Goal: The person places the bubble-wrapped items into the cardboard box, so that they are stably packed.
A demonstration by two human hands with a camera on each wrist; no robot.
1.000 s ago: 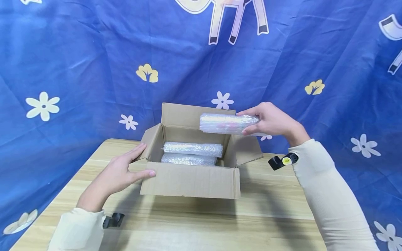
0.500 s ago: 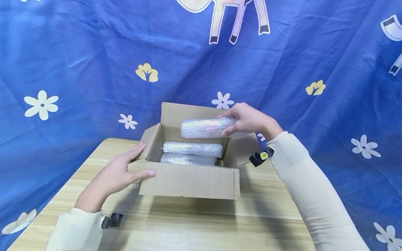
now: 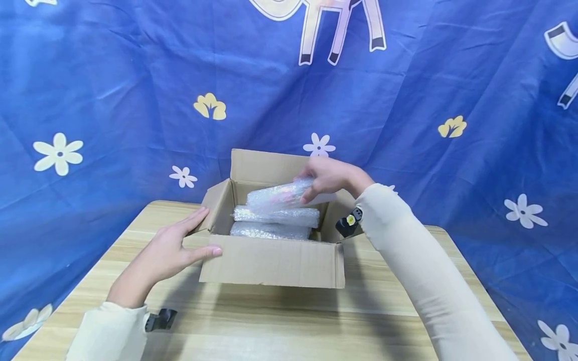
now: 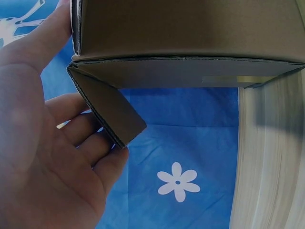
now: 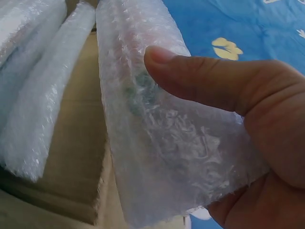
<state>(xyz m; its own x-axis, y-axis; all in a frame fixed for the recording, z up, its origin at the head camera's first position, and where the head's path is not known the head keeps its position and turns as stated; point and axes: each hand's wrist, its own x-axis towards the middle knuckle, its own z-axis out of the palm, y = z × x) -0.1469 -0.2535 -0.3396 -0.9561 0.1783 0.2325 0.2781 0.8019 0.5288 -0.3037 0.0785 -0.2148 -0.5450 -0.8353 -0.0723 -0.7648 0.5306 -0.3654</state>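
Note:
My right hand (image 3: 333, 175) grips a bubble-wrapped package (image 3: 275, 196) and holds it tilted inside the open cardboard box (image 3: 271, 260). Pink shows through its clear wrap in the head view; green shows in the right wrist view. In the right wrist view my thumb (image 5: 186, 76) presses across the wrap. Two more bubble-wrapped packages lie in the box, one at the middle (image 3: 284, 216) and one nearer the front (image 3: 268, 230). My left hand (image 3: 164, 253) rests at the front left corner, its thumb on the front flap and its fingers against the left flap (image 4: 107, 105).
The box stands on a wood-grain table (image 3: 280, 326), its flaps spread outward. Close behind the table hangs a blue curtain (image 3: 135, 100) with white flowers. The right flap is partly covered by my right forearm (image 3: 415, 265).
My right hand has carried the wrapped package leftward and down, from above the box's right side to inside it. My left hand stays at the front left corner.

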